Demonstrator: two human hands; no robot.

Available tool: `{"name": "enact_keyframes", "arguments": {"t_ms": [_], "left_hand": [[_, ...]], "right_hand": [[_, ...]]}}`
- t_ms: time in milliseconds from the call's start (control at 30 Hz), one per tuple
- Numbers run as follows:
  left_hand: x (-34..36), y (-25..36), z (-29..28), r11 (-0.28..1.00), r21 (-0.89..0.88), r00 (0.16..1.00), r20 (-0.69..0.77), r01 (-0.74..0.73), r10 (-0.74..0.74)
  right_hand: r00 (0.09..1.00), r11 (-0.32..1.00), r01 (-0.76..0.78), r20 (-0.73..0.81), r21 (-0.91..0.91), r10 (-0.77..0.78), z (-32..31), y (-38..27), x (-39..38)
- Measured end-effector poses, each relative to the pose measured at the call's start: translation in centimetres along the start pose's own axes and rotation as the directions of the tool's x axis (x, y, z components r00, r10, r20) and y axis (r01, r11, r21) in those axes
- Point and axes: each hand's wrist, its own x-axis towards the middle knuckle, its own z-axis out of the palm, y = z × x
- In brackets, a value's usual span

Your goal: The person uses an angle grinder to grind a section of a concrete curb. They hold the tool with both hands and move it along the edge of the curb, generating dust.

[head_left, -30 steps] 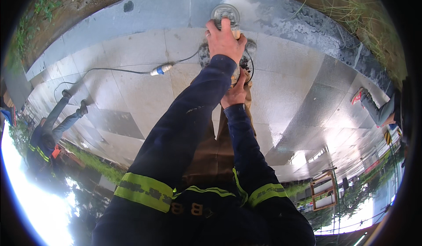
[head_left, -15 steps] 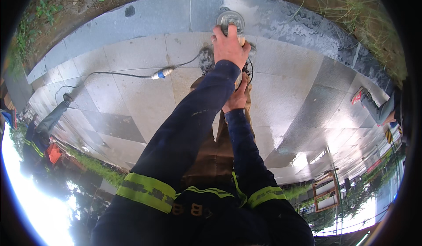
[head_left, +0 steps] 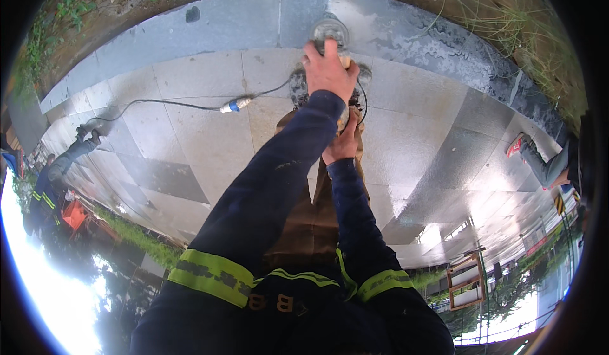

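An angle grinder (head_left: 329, 30) rests with its round disc head on the grey stone border ahead of me. My left hand (head_left: 330, 73) is closed over the front of the tool, just behind the disc. Closer to my body, my right hand (head_left: 343, 142) is wrapped around the rear of the grinder's body, partly hidden by my left wrist. A dark cord loops by my right hand. My shoes, grey with dust, stand on either side of the tool, largely covered by my hands.
A black cable runs left over the paving slabs (head_left: 196, 133) to a white and blue plug connector (head_left: 236, 104). Another person (head_left: 47, 187) is at the far left, and a person's leg with a red shoe (head_left: 517, 146) at the right. Soil and grass (head_left: 507, 12) border the stone.
The grinder and my left hand have shifted slightly left along the stone border. My right hand has barely moved. The person at the left has changed leg position.
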Motion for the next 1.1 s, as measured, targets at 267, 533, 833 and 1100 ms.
{"name": "enact_keyframes", "arguments": {"t_ms": [267,533,833,1100], "left_hand": [[0.4,0.5,0.3,0.999,-0.017,0.999,-0.011,-0.032,0.032],[1.3,0.3,-0.1,0.998,-0.049,0.996,-0.085,-0.036,0.032],[0.5,0.6,0.1,0.999,-0.050,1.000,-0.021,0.008,-0.009],[0.4,0.9,-0.5,1.000,-0.021,1.000,0.003,0.013,-0.013]], "right_hand": [[0.996,0.997,0.068,-0.055,0.038,-0.065,-0.6,-0.7,0.0],[0.999,1.000,0.028,0.034,0.011,-0.028,-0.9,-0.9,1.3],[0.998,0.999,0.048,0.028,0.017,-0.048,-0.9,-0.1,0.4],[0.999,0.999,-0.035,0.029,0.033,0.034,-0.7,-0.8,0.2]]}}
